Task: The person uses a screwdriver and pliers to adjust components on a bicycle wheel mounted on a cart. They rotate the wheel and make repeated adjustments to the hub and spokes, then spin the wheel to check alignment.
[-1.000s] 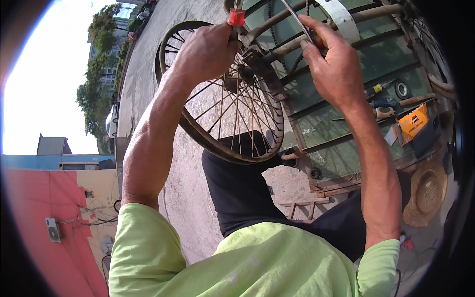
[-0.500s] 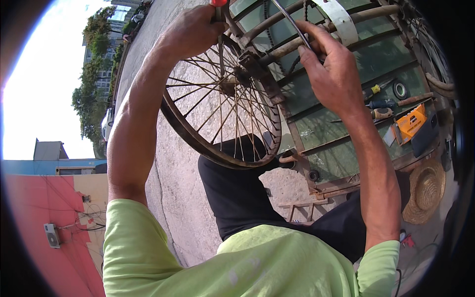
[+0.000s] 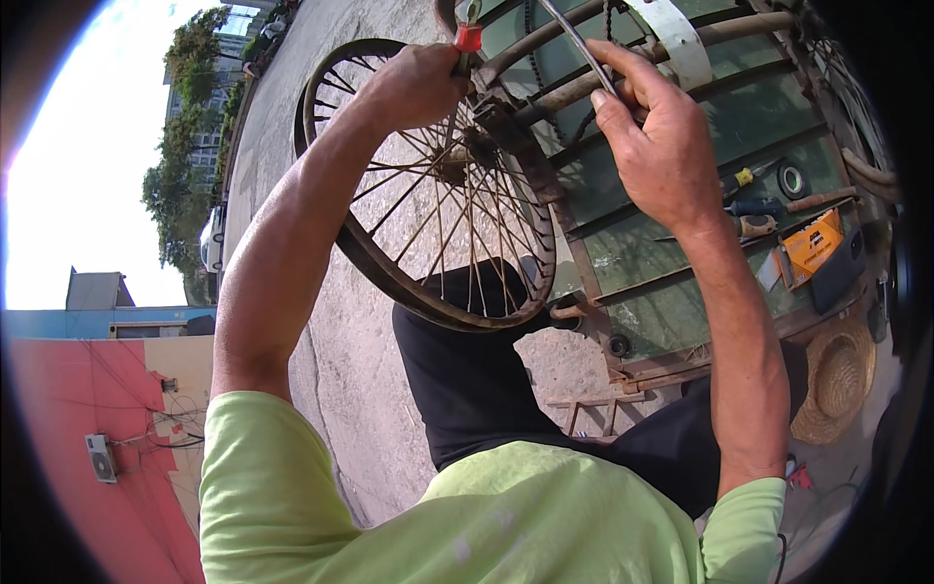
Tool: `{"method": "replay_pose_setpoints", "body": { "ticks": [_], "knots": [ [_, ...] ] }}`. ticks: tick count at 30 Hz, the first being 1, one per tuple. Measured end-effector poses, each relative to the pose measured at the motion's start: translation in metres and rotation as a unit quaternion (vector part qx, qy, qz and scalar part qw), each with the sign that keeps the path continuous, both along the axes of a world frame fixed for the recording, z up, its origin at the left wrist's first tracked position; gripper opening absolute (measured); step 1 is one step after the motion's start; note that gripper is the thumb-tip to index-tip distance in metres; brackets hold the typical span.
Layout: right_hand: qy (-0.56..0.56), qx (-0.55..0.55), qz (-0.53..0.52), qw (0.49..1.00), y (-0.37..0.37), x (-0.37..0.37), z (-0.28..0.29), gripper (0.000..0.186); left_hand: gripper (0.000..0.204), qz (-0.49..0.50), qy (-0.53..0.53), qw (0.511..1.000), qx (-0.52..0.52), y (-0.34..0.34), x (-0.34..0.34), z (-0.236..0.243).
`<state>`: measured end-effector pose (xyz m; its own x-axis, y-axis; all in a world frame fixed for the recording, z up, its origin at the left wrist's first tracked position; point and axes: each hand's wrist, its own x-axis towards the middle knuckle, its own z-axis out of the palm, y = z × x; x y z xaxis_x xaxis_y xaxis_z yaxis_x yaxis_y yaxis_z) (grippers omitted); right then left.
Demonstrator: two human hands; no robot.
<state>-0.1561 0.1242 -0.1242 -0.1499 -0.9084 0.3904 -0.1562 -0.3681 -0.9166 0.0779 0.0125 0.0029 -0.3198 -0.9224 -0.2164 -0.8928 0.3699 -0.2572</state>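
My left hand (image 3: 418, 88) is closed around a red-handled tool (image 3: 469, 39) with a metal upper end; its exact kind is hard to make out. It is just above the hub of a rusty spoked wheel (image 3: 375, 258), whose rim leans by my left knee. My right hand (image 3: 657, 141) pinches a slim metal rod (image 3: 576, 41) between thumb and fingers, the rod slanting up to the left. Behind that hand run a rusty frame tube (image 3: 744, 29), a dark chain (image 3: 532, 63) and a curved white metal guard (image 3: 676, 44).
On the green slatted cart bed (image 3: 642, 263) lie several screwdrivers (image 3: 754, 207), a roll of tape (image 3: 792, 179), an orange box (image 3: 812, 245) and a dark phone-like slab (image 3: 839, 271). A straw hat (image 3: 835, 383) rests at the right. A black ring (image 3: 618, 345) sits near the cart's edge.
My left hand has moved right and down with the red-handled tool, uncovering the wheel's upper rim. My right hand has shifted only slightly, still pinching the rod.
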Motion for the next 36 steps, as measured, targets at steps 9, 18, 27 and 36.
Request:
{"method": "replay_pose_setpoints", "body": {
  "ticks": [9, 18, 27, 36],
  "knots": [
    [-0.008, -0.026, 0.001, 1.000, 0.001, -0.006, 0.002, 0.043, 0.024, 0.024, -0.002, 1.000, 0.016, -0.007, 0.007, -0.002],
    [-0.002, -0.027, -0.002, 1.000, 0.001, -0.006, -0.001, 0.043, 0.029, 0.029, 0.002, 0.999, 0.032, -0.011, 0.006, -0.001],
    [0.028, -0.163, -0.127, 0.978, -0.012, 0.025, -0.007, 0.043, 0.025, -0.003, -0.009, 1.000, 0.012, -0.003, -0.002, -0.001],
    [0.031, -0.171, -0.143, 0.974, -0.014, 0.027, -0.004, 0.043, 0.030, -0.025, -0.043, 0.999, 0.013, 0.003, -0.003, -0.002]
  ]
}}
